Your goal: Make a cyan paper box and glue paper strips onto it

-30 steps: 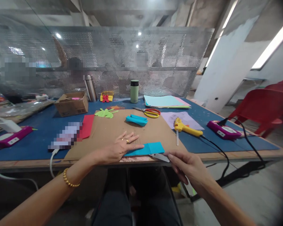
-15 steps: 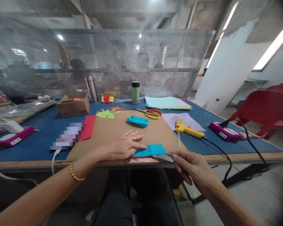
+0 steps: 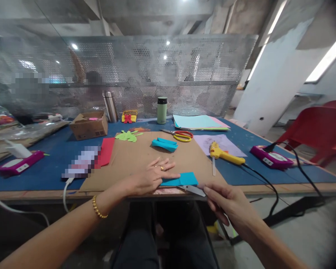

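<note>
My left hand (image 3: 149,176) lies flat with its fingers spread, pressing on a folded strip of blue paper (image 3: 188,178) at the front edge of a cardboard sheet (image 3: 134,160). The hand covers the paper's left end. My right hand (image 3: 223,200) is closed on the right end of a flat silver blade (image 3: 194,190) with a small hole near its left end. That blade's left part touches the front edge of the blue paper. Farther back on the cardboard sits a folded blue paper piece (image 3: 164,144), with green paper cutouts (image 3: 128,136) to its left.
Scissors (image 3: 182,135) rest on the cardboard's far edge. Right of it, a yellow glue gun (image 3: 226,155) lies partly on lilac paper (image 3: 204,142). A phone (image 3: 82,162), red paper (image 3: 106,151) and cardboard box (image 3: 89,127) stand left. A green bottle (image 3: 162,112) stands behind.
My left hand has slid slightly right along the blue paper. The blade shows more, its holed end now over the paper's front edge. The whole view has shifted slightly.
</note>
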### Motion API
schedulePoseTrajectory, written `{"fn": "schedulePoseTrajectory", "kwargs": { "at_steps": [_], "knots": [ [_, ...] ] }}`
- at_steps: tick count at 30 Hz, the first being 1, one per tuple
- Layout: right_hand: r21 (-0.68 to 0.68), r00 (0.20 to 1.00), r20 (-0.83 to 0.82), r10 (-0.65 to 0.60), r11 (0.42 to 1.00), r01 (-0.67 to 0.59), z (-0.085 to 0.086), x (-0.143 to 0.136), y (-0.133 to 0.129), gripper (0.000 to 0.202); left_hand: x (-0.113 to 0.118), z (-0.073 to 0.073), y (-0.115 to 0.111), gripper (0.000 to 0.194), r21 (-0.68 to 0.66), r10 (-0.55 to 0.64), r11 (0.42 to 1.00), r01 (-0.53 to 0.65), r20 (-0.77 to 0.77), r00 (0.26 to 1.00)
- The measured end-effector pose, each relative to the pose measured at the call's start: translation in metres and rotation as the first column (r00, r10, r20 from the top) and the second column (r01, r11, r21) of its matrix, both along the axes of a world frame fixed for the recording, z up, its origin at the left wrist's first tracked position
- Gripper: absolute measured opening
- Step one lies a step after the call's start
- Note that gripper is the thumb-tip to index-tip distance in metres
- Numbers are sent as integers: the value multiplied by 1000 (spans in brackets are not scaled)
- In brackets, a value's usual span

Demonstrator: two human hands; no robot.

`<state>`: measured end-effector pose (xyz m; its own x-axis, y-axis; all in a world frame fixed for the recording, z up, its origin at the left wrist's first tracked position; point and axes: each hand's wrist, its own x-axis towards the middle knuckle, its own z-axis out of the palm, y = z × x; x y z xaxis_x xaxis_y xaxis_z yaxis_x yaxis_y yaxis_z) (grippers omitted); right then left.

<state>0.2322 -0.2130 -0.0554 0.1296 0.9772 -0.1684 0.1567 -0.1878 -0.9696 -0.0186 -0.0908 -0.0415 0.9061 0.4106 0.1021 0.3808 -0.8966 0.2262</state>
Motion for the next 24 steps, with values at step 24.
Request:
{"fn": "schedulePoseTrajectory", "kwargs": {
  "at_steps": [24],
  "knots": [
    [-36,991,-133,19,999,-24,-7,1,-1,57,4,11,-3,63,-106,35,994,-41,-55,998]
  ]
}}
